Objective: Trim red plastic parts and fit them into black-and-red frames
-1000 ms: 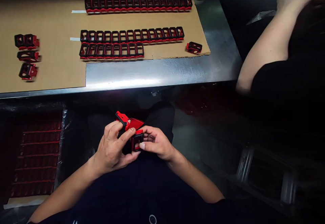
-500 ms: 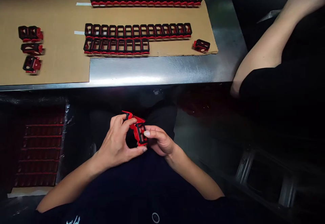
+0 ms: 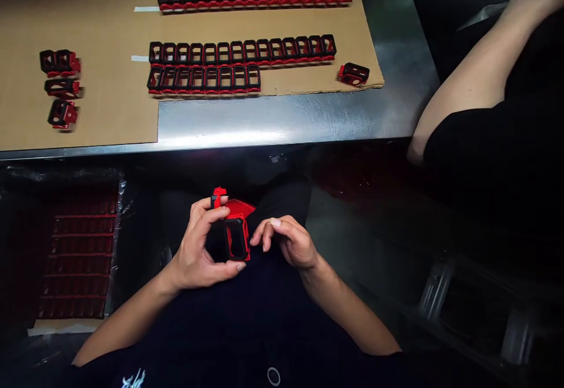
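Observation:
Over my lap, my left hand (image 3: 200, 247) grips a red and black plastic part (image 3: 235, 229) between thumb and fingers. The part shows a black rectangular frame on a red body with a red tab sticking up. My right hand (image 3: 288, 241) hovers just right of the part, fingers curled loosely and apart, holding nothing that I can see. Its fingertips are a short gap from the part's edge.
A steel table (image 3: 286, 121) carries cardboard (image 3: 101, 100) with rows of the same parts (image 3: 242, 50), three loose ones at the left (image 3: 61, 88) and one at the right (image 3: 353, 73). A box of red parts (image 3: 77, 253) sits low left. Another person's arm (image 3: 471, 77) reaches in at right.
My right hand has let go of the part and drawn slightly right. The left hand has turned the part so its black frame faces up.

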A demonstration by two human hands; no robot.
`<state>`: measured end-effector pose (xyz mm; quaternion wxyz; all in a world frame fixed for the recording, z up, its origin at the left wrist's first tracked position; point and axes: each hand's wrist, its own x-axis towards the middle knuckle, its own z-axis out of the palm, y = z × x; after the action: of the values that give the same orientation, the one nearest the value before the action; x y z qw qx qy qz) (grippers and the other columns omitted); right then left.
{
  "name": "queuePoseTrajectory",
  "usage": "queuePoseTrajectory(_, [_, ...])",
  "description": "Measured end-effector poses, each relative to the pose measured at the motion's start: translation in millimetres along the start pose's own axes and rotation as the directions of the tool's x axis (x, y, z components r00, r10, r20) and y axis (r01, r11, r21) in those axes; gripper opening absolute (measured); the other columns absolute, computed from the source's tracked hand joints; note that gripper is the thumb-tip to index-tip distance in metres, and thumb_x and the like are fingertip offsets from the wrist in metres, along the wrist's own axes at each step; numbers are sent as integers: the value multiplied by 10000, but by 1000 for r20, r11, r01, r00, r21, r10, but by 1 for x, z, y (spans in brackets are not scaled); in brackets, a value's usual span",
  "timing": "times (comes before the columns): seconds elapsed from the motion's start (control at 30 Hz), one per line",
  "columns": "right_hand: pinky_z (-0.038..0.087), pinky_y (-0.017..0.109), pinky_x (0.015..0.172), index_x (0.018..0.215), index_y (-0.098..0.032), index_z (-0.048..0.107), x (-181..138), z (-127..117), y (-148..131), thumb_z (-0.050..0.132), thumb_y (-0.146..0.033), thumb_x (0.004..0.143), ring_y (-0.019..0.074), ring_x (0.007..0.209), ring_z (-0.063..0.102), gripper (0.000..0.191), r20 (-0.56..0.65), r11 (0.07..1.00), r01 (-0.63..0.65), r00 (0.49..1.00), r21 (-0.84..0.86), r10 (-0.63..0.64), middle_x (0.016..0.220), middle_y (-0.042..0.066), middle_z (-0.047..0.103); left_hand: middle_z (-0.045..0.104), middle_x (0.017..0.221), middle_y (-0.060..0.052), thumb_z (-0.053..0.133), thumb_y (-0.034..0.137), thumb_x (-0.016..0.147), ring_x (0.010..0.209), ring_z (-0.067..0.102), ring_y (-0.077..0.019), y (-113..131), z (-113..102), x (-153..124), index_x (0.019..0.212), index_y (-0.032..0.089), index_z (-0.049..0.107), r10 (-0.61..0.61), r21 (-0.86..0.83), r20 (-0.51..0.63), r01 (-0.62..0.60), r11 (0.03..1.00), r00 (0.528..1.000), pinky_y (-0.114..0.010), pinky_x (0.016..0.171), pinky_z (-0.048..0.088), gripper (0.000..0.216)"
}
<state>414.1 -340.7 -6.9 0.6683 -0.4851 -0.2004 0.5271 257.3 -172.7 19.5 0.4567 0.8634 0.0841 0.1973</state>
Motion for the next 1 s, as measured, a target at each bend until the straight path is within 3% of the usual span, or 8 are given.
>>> queuePoseTrajectory(0.1, [530,282,707,983,-166,735,-5,15,-12,779,-419,788,163,758,678,323,59,992,-124,991,26,122,892,54,745,443,1427,-192,825,416,735,1330,454,-350,-6,5,-2,1433,227,435,31,-5,-19,-32,999,999,-590,1053,468,823])
queuePoseTrajectory(0.2, [513,230,623,1001,-179,675,-7,30,-22,873,-287,685,125,706,644,389,41,981,-171,984,-90,176,912,28,713,472,1416,-182,844,379,723,1305,476,-339,-10,7,-3,1450,248,440,29,15,-44,-28,999,999,-573,1038,481,842])
queuePoseTrajectory(0.33, [550,264,661,944,-182,673,-4,38,-27,744,-191,793,141,716,654,167,-12,876,97,993,-472,-116,855,27,707,503,1431,-166,767,474,778,1336,485,-360,-15,2,-7,1463,267,471,-169,-247,108,191,950,980,-575,1084,443,774])
queuePoseTrajectory(0.43, [564,314,769,952,-185,709,-1,37,-28,645,-71,806,174,825,678,195,167,552,413,882,-724,-440,922,52,736,602,1357,-157,674,644,790,1278,577,-365,-17,-1,-11,1449,247,512,-290,-635,370,468,614,883,-529,1073,467,787])
queuePoseTrajectory(0.5, [562,310,739,941,-190,725,1,34,-29,615,-37,810,174,813,668,230,283,410,505,824,-759,-490,906,50,738,662,1292,-128,748,612,740,1204,643,-333,-18,0,-11,1432,262,538,-301,-726,471,558,402,829,-467,1056,490,804])
queuePoseTrajectory(0.67, [586,358,847,898,-230,747,5,28,-28,664,-85,850,218,988,644,174,353,334,575,769,-747,-533,864,24,747,615,1416,-83,891,388,651,1300,599,-294,-17,4,-9,1394,307,589,-250,-780,530,581,233,811,-373,1110,451,806])
queuePoseTrajectory(0.8, [562,408,965,893,-228,741,7,26,-25,677,-65,850,230,1092,629,180,389,307,615,736,-727,-554,859,11,762,642,1376,-113,912,343,631,1293,609,-297,-20,6,-11,1405,294,579,-236,-765,537,585,268,810,-387,1112,456,844])
queuePoseTrajectory(1.0, [551,443,995,956,-228,741,7,24,-25,638,-55,849,259,1187,617,228,434,354,635,749,-687,-500,960,33,786,631,1346,-148,901,422,634,1249,632,-342,-22,4,-10,1413,287,550,-172,-684,481,491,539,859,-497,1060,509,865])
